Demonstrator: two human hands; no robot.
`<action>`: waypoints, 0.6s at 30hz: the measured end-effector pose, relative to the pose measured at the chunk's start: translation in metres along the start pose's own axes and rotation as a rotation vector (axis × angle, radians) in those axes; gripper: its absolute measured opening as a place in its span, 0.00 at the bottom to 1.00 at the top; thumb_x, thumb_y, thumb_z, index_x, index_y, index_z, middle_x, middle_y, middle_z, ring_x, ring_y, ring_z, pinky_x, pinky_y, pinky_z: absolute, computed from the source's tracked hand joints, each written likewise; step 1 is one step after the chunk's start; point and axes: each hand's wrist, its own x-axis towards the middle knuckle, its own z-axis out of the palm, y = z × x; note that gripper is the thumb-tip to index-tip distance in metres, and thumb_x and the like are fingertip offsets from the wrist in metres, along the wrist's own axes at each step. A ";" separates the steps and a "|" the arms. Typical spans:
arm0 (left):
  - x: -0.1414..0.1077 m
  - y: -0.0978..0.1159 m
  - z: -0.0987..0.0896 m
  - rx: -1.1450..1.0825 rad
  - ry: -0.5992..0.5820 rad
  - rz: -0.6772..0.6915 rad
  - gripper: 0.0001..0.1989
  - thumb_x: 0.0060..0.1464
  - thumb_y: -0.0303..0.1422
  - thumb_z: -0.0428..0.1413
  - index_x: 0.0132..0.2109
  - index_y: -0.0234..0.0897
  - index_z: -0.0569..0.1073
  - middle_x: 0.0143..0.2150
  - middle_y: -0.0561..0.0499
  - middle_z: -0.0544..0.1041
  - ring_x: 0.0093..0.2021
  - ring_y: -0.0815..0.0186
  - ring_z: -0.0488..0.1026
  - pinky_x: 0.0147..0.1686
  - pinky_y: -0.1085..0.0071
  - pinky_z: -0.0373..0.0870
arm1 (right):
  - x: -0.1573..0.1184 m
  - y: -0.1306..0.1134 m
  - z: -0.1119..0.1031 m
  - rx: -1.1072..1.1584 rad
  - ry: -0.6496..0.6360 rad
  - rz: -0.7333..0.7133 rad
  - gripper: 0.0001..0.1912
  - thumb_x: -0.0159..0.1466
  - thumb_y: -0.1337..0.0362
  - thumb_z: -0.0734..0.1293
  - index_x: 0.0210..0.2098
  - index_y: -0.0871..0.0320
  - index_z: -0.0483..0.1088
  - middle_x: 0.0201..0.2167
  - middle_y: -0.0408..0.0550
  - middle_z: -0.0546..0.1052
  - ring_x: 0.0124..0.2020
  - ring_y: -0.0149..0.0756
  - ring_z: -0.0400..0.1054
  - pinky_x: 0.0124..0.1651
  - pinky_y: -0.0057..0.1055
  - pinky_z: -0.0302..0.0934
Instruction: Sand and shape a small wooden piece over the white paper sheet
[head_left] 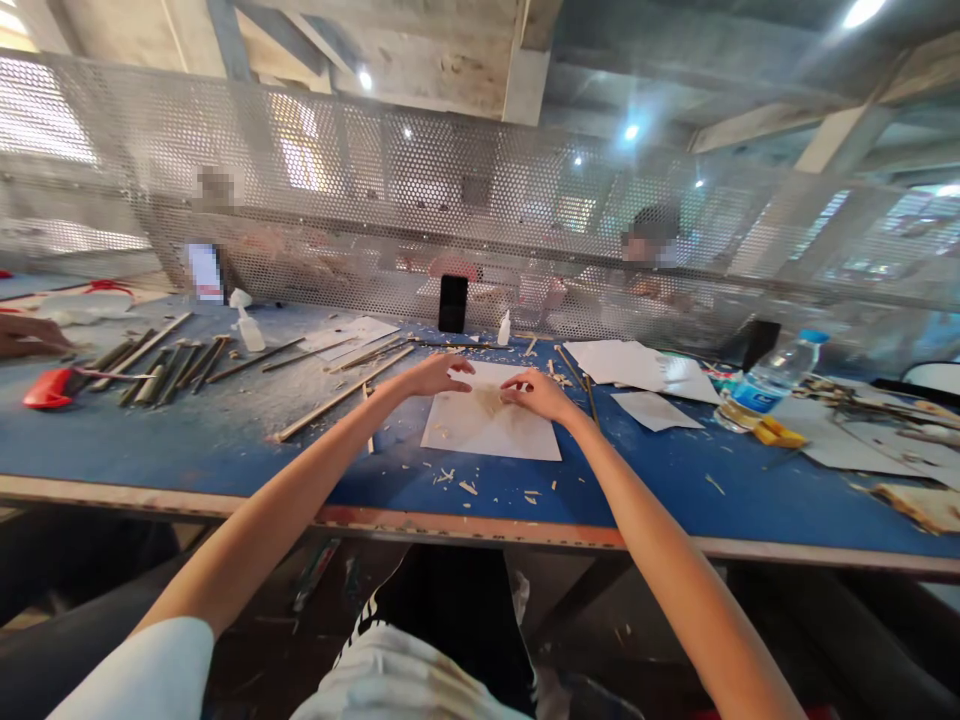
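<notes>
A white sheet of paper (491, 435) lies on the blue table (420, 488), with a small patch of tan dust or shavings (487, 402) near its middle. Over the sheet's upper left part is my left hand (441, 375), its fingers apart and curved, holding nothing. My right hand (536, 394) hovers at the right side of the patch, thumb and fingers bent towards it. Its fingertips are too small to tell whether they hold anything. The two hands face each other with a gap between them.
A dark phone (453, 304) and a white dropper bottle (504, 328) stand behind the sheet. Sticks (345, 395) and tools lie left, beside a red-handled object (49, 388). Right are papers (641, 368) and a water bottle (772, 382). Another person's hand (30, 335) rests far left.
</notes>
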 end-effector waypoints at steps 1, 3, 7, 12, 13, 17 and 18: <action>-0.003 -0.002 -0.005 0.057 -0.053 -0.010 0.24 0.59 0.46 0.67 0.58 0.40 0.81 0.61 0.42 0.81 0.61 0.47 0.77 0.60 0.59 0.71 | 0.000 0.003 0.000 -0.036 -0.029 -0.005 0.11 0.62 0.56 0.79 0.41 0.54 0.86 0.40 0.50 0.78 0.38 0.38 0.70 0.46 0.36 0.65; -0.006 -0.005 -0.015 0.165 -0.156 -0.045 0.29 0.59 0.49 0.66 0.63 0.41 0.80 0.65 0.43 0.79 0.64 0.46 0.75 0.62 0.59 0.69 | -0.001 0.007 0.000 -0.083 -0.066 -0.017 0.10 0.62 0.56 0.79 0.40 0.54 0.86 0.40 0.50 0.80 0.39 0.39 0.71 0.46 0.35 0.65; -0.005 -0.004 -0.032 0.289 -0.368 -0.101 0.39 0.57 0.52 0.65 0.71 0.44 0.75 0.72 0.44 0.73 0.67 0.45 0.72 0.64 0.60 0.67 | -0.001 0.008 -0.001 -0.123 -0.101 -0.052 0.08 0.64 0.57 0.78 0.39 0.53 0.87 0.39 0.50 0.81 0.39 0.40 0.72 0.45 0.34 0.64; 0.010 0.006 -0.049 0.412 -0.601 -0.176 0.54 0.42 0.59 0.72 0.75 0.52 0.70 0.76 0.47 0.68 0.73 0.40 0.65 0.68 0.57 0.63 | -0.002 0.003 0.000 -0.135 -0.060 -0.054 0.06 0.65 0.59 0.77 0.38 0.53 0.87 0.39 0.50 0.81 0.40 0.40 0.72 0.44 0.34 0.64; 0.014 0.008 -0.051 0.433 -0.637 -0.193 0.57 0.39 0.60 0.73 0.76 0.53 0.69 0.76 0.48 0.68 0.74 0.39 0.64 0.68 0.56 0.63 | -0.003 0.002 0.000 -0.134 -0.059 -0.054 0.06 0.65 0.59 0.77 0.37 0.53 0.87 0.39 0.50 0.81 0.40 0.40 0.72 0.45 0.33 0.64; 0.028 0.020 -0.050 0.507 -0.690 -0.247 0.63 0.30 0.58 0.76 0.75 0.56 0.70 0.75 0.47 0.69 0.74 0.35 0.63 0.69 0.50 0.62 | -0.006 -0.004 0.000 -0.106 -0.072 -0.040 0.06 0.64 0.60 0.77 0.39 0.52 0.87 0.40 0.50 0.79 0.40 0.38 0.71 0.44 0.32 0.63; 0.031 0.023 -0.048 0.528 -0.701 -0.256 0.63 0.27 0.58 0.77 0.74 0.56 0.71 0.74 0.47 0.71 0.74 0.35 0.63 0.69 0.50 0.62 | -0.006 -0.005 0.001 -0.097 -0.070 -0.031 0.06 0.64 0.60 0.77 0.39 0.52 0.87 0.40 0.49 0.79 0.39 0.38 0.71 0.44 0.32 0.63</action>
